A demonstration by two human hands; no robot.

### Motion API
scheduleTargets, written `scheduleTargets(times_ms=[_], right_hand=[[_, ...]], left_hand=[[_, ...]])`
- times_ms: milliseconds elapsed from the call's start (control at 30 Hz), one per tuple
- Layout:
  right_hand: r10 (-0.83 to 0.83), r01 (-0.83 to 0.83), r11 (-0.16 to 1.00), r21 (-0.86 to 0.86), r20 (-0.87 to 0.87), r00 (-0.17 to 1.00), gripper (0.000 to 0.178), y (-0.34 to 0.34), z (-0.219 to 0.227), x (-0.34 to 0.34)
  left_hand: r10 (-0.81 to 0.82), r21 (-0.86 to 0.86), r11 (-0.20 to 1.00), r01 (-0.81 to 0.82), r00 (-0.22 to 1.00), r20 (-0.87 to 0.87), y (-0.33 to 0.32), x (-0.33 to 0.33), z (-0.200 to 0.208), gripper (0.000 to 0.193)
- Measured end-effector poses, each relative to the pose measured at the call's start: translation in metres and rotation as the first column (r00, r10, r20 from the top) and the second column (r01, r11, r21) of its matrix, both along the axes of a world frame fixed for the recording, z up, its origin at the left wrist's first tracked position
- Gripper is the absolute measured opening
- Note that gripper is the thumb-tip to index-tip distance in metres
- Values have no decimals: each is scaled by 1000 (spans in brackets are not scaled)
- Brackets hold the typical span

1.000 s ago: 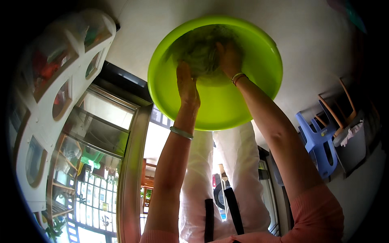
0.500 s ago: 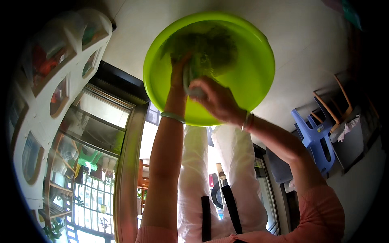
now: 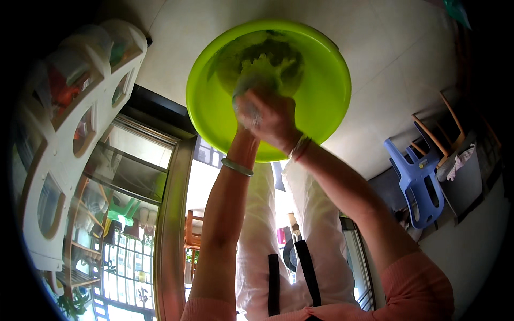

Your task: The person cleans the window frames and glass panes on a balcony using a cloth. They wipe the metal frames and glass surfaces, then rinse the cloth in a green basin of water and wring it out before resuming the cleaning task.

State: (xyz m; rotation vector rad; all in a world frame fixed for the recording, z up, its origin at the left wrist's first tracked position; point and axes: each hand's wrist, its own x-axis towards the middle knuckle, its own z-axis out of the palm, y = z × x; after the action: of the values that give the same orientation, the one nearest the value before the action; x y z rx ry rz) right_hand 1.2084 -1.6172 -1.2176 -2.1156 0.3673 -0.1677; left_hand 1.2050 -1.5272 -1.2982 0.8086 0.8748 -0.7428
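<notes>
A wide lime-green basin (image 3: 326,107) stands on the floor in front of me, with murky water (image 3: 225,64) in its far part. Over its near half my hands are pressed together. My right hand (image 3: 273,115) is closed, its fingers wrapped over my left hand (image 3: 243,124), whose fingers are mostly hidden. Between and beyond them shows a limp, wet greyish thing (image 3: 257,83) that looks like cloth, blurred by motion. A pale, ragged patch (image 3: 270,65) lies just past it; I cannot tell whether it is cloth or splashing water.
White shelving (image 3: 69,144) with bagged items stands at the left, by a glass door (image 3: 128,214). A blue plastic stool (image 3: 420,182) and a wooden-framed chair (image 3: 450,134) are at the right. Pale floor tiles (image 3: 385,59) surround the basin. My legs (image 3: 257,224) are close below it.
My hands were apart, the right one beside the left wrist; now the right is wrapped over the left. The view has shifted slightly, and the basin sits a little further left.
</notes>
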Motion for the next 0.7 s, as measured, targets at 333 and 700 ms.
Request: scheduleTargets(times_ms=[333, 700], right_hand=[[-96, 30, 994, -105, -711, 696, 30, -54, -183, -42], [-100, 215, 955, 203, -464, 880, 26, -29, -152, -34]], left_hand=[[-266, 440, 871, 218, 963, 50, -8, 30, 26, 51], [-326, 238, 890, 389, 908, -264, -2, 27, 32, 76]])
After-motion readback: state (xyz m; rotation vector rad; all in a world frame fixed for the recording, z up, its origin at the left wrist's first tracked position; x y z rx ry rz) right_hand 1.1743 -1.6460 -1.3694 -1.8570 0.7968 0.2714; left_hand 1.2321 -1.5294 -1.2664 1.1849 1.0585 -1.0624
